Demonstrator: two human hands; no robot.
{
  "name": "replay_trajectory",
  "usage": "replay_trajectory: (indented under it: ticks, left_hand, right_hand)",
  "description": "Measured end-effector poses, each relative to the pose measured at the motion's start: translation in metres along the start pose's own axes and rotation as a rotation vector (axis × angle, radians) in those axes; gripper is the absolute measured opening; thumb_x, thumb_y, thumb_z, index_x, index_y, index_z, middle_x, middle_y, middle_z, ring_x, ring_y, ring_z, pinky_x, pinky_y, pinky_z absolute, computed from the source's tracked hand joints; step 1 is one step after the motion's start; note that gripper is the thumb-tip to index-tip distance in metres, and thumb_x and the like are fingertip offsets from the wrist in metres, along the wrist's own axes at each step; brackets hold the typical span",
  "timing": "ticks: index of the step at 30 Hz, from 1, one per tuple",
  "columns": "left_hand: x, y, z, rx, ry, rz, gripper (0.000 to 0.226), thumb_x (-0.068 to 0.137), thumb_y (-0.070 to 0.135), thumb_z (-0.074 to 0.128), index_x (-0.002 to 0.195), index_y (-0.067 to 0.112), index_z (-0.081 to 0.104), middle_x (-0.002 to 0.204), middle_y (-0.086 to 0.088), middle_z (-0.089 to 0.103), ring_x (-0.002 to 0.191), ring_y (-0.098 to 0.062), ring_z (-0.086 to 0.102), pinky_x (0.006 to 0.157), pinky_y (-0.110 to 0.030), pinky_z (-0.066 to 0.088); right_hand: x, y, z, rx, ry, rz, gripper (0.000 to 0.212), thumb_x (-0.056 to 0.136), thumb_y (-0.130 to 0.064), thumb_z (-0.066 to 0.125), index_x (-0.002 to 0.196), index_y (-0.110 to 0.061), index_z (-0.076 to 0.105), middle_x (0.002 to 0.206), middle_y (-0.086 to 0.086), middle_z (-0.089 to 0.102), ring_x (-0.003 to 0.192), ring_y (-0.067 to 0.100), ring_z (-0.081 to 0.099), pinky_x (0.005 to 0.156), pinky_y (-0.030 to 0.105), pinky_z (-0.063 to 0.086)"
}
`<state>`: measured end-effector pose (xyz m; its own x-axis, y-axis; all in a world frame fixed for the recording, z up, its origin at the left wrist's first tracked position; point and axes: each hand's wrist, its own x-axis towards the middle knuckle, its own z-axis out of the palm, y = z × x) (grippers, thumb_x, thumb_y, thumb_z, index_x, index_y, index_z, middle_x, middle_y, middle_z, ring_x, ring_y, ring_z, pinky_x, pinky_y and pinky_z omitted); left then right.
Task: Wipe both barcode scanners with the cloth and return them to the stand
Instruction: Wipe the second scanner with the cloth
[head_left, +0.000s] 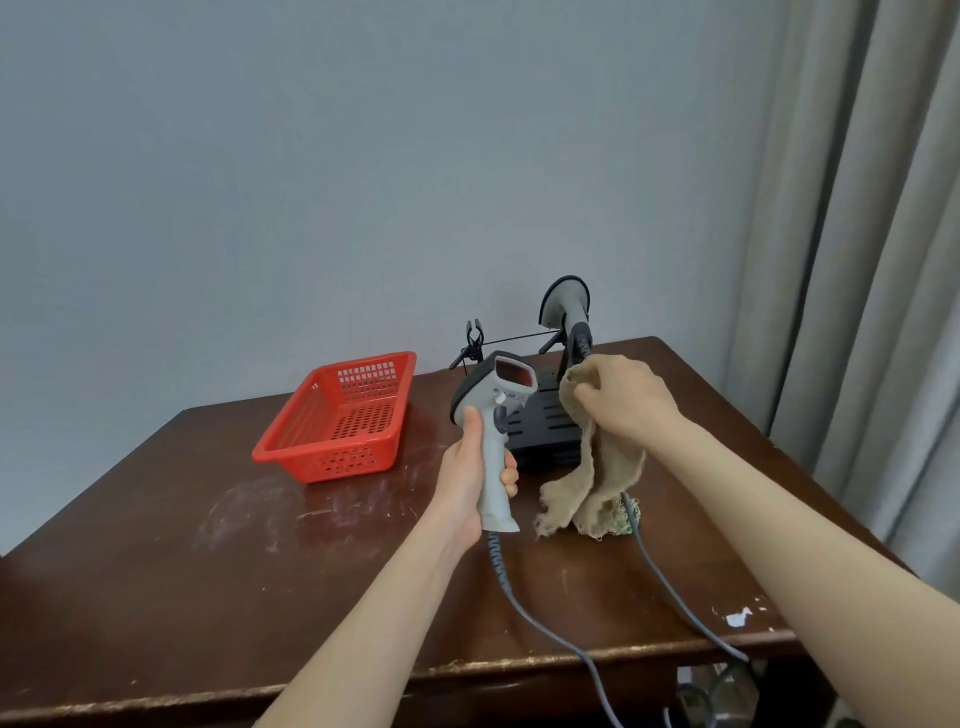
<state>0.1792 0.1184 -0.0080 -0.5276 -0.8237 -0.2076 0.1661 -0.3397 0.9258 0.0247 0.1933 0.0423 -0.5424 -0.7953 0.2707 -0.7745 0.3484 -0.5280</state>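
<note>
My left hand grips the handle of a grey barcode scanner, held upright above the table with its red window facing me. A grey cable hangs from its base over the table's front edge. My right hand holds a bunched beige cloth just right of the scanner's head, apart from it; the cloth's loose end hangs down to the table. A second grey scanner sits on the black stand behind, its handle partly hidden by the cloth.
A red perforated plastic basket sits to the left on the dark wooden table. The second scanner's cable runs off the front edge at right. Grey curtain hangs at right; a plain wall stands behind.
</note>
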Motion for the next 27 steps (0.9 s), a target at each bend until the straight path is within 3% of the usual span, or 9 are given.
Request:
replay_trajectory:
  ticks: [5,9,12,18,23,27]
  left_hand:
    - [-0.001,-0.002,0.0,-0.001,-0.017,-0.013,0.055,0.084,0.061,0.046,0.092,0.008,0.056,0.052,-0.002,0.05,0.039,-0.011,0.043,0.038,-0.021,0.039]
    - [-0.002,-0.001,-0.001,0.004,-0.008,-0.016,0.056,0.084,0.061,0.046,0.093,0.007,0.057,0.054,-0.003,0.05,0.039,-0.011,0.043,0.038,-0.022,0.04]
    - [-0.001,-0.002,-0.001,0.009,-0.003,-0.019,0.056,0.086,0.061,0.045,0.093,0.007,0.057,0.054,-0.002,0.05,0.039,-0.011,0.043,0.039,-0.022,0.04]
    - [-0.002,-0.003,0.002,0.026,-0.012,-0.014,0.056,0.088,0.059,0.044,0.096,0.005,0.056,0.056,-0.004,0.05,0.04,-0.012,0.043,0.04,-0.023,0.04]
    - [-0.003,-0.002,0.005,0.018,-0.014,-0.023,0.056,0.088,0.06,0.045,0.097,0.005,0.057,0.055,-0.003,0.051,0.041,-0.011,0.043,0.04,-0.023,0.04]
    - [-0.002,-0.001,0.002,0.033,-0.004,-0.007,0.056,0.088,0.06,0.044,0.098,0.005,0.056,0.053,-0.002,0.051,0.04,-0.011,0.043,0.04,-0.023,0.04]
  right_hand:
    - [0.003,-0.002,0.006,0.097,0.095,-0.003,0.027,0.092,-0.026,0.048,0.117,-0.018,0.054,0.111,0.011,0.063,0.101,0.038,0.058,0.077,0.037,0.045]
    - [-0.001,-0.005,0.009,0.175,0.16,-0.072,0.005,0.089,-0.028,0.055,0.088,-0.025,0.059,0.084,0.004,0.064,0.083,0.029,0.061,0.063,0.031,0.043]
    - [-0.002,-0.007,0.012,0.181,0.186,-0.078,0.002,0.087,-0.026,0.058,0.085,-0.025,0.059,0.082,0.003,0.065,0.079,0.026,0.06,0.063,0.032,0.047]
    - [-0.002,-0.014,0.011,0.117,0.256,-0.218,0.019,0.087,-0.018,0.056,0.095,-0.026,0.07,0.082,-0.006,0.059,0.081,0.023,0.059,0.064,0.031,0.044]
    - [0.0,-0.015,0.008,-0.028,0.211,-0.284,0.025,0.09,-0.015,0.053,0.102,-0.023,0.073,0.088,-0.008,0.052,0.088,0.024,0.058,0.066,0.029,0.039]
    - [0.007,-0.01,0.002,0.24,-0.015,-0.256,0.012,0.087,-0.02,0.063,0.085,-0.013,0.073,0.079,-0.001,0.065,0.08,0.016,0.06,0.069,0.027,0.043]
